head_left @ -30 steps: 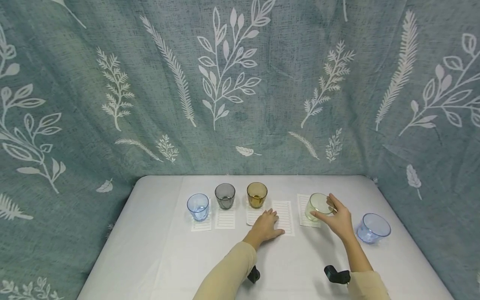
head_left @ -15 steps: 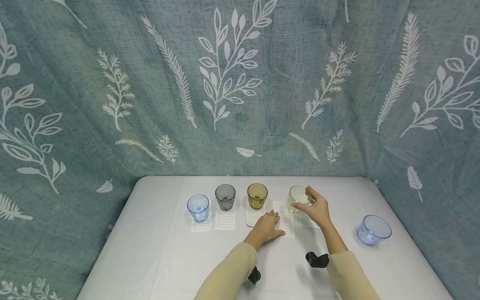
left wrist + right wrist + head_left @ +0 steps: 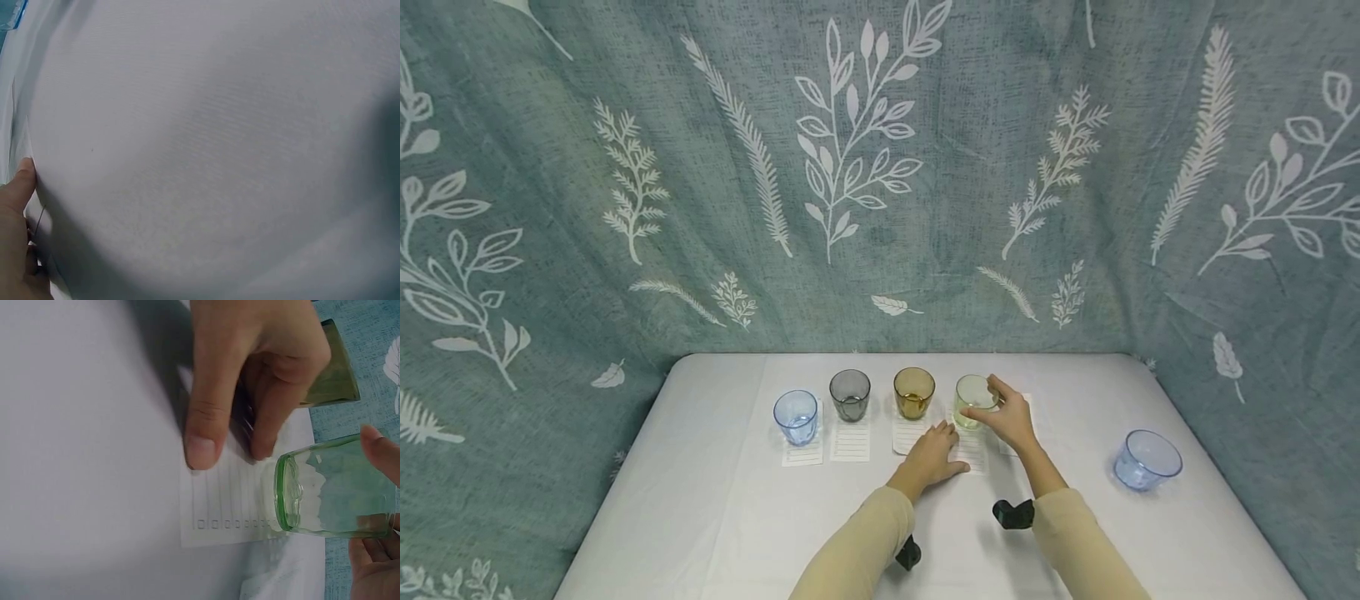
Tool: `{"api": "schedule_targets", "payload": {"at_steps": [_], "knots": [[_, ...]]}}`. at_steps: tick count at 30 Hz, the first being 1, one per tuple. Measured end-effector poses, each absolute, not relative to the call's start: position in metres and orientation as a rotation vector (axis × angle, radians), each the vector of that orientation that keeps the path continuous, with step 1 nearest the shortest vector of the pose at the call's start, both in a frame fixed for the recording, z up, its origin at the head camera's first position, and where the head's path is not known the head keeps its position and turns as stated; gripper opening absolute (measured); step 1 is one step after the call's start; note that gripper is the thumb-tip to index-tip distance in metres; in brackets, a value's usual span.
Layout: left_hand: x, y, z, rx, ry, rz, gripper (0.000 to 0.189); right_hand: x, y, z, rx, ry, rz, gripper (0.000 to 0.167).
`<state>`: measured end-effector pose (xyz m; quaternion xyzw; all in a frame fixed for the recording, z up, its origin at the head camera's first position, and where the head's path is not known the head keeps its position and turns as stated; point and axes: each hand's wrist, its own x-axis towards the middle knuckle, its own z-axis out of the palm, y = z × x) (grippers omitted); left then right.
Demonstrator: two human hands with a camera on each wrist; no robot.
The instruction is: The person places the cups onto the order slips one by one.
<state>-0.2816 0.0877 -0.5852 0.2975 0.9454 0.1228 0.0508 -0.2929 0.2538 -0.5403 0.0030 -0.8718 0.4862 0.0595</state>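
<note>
My left hand (image 3: 928,454) rests palm down on a lined white paper sheet (image 3: 972,460), thumb and fingertips spread on it. Between thumb and fingers my right hand (image 3: 1011,418) holds a pale green glass (image 3: 967,406) by its rim side. In the right wrist view the green glass (image 3: 337,487) has its base right over the end of the checklist sheet (image 3: 215,512), beside the left hand's (image 3: 250,369) fingertips. Only part of the left hand (image 3: 15,212) shows at the edge of the left wrist view.
An amber glass (image 3: 914,393), a grey glass (image 3: 850,395) and a blue glass (image 3: 797,417) stand in a row to the left, by paper sheets. At the far right stands a wider blue glass bowl (image 3: 1147,460). Behind the white table (image 3: 700,500) hangs a leaf-patterned curtain (image 3: 925,283).
My right hand has carried the green glass left, from the right-hand sheet to the back end of the sheet under my left hand. The left hand has stayed in place.
</note>
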Motion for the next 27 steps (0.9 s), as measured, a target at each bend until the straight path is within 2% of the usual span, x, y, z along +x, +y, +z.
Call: {"api": "schedule_targets", "payload": {"at_steps": [8,27], "knots": [[-0.281,0.088,-0.587,0.906,2.878,0.41,0.058,-0.295,0.247,-0.552,-0.017,-2.616,1.444,0.087],[-0.279,0.088,-0.587,0.884,2.886,0.358,0.06,-0.294,0.246,-0.552,0.049,-2.646,1.442,0.089]]}}
